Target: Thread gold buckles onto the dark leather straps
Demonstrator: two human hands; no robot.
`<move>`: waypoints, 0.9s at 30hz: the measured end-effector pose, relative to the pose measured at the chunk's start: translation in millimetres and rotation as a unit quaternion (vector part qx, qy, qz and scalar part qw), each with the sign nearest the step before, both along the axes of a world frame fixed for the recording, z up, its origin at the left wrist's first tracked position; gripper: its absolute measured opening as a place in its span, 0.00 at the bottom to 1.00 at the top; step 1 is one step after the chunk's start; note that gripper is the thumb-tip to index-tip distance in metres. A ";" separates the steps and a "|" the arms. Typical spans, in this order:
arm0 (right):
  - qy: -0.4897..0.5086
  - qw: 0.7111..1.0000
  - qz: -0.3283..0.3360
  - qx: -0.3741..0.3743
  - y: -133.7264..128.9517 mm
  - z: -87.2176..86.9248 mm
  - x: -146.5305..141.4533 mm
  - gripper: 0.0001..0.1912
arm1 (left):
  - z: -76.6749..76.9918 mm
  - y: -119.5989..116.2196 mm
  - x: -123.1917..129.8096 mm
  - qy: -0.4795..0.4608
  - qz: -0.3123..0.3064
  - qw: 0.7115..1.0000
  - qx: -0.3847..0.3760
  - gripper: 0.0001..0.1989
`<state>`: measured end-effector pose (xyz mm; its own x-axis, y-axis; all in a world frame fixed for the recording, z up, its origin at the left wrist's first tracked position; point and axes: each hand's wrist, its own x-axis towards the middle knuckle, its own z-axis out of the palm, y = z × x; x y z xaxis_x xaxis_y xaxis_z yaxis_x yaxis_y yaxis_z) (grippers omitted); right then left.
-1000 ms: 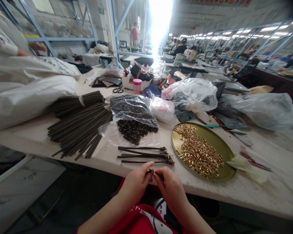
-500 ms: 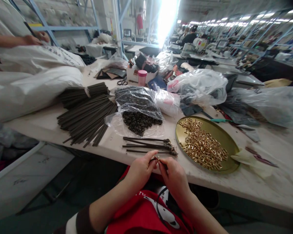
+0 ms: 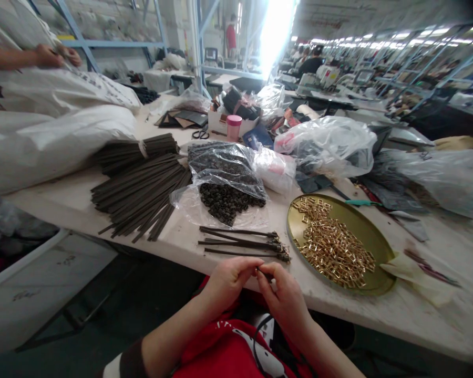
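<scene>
My left hand (image 3: pixel 233 278) and my right hand (image 3: pixel 286 294) meet at the table's front edge, fingertips pinched together. Between them is a narrow dark strap (image 3: pixel 265 275), mostly hidden by the fingers. Any buckle on it is covered now. Just beyond my hands lie several dark straps (image 3: pixel 236 242), side by side, with small gold buckles at their right ends. To the right, a round gold tray (image 3: pixel 382 265) holds a heap of small gold buckles (image 3: pixel 335 247). Behind the straps, small black loops (image 3: pixel 228 202) spill from a clear plastic bag (image 3: pixel 228 160).
Long dark strips (image 3: pixel 142 194) lie fanned at the left, beside white sacks (image 3: pixel 59 147) handled by another person's hands (image 3: pixel 57 56). Scissors (image 3: pixel 201 134), a pink-lidded jar (image 3: pixel 234 127) and a plastic bag (image 3: pixel 327 144) stand farther back. Pale cloth (image 3: pixel 418 275) lies right of the tray.
The gold buckle glimpsed between my fingertips is now covered. My left fingers have closed in and my hands have come slightly lower in view. The view has shifted slightly.
</scene>
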<state>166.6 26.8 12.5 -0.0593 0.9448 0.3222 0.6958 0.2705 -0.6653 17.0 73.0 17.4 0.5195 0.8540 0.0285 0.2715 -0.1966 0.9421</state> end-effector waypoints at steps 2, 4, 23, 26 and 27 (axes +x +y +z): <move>0.004 0.999 0.049 -0.017 12.6 5.3 8.0 0.06 | -3.0 8.3 -1.8 -0.015 0.015 0.999 -0.038 0.14; 0.017 0.997 0.072 -0.037 34.9 9.2 19.6 0.08 | -5.5 17.8 -3.8 -0.025 0.044 0.996 -0.071 0.13; -0.240 0.965 0.024 -0.104 204.5 -52.2 13.7 0.07 | -27.1 58.0 -11.0 -0.117 0.134 0.952 -0.249 0.18; -0.215 0.971 0.025 -0.105 192.9 -50.8 19.9 0.08 | -24.7 49.2 -12.0 -0.118 0.143 0.955 -0.231 0.19; -0.202 0.973 0.026 -0.105 188.6 -50.1 22.8 0.08 | -24.1 46.1 -12.4 -0.119 0.145 0.956 -0.228 0.19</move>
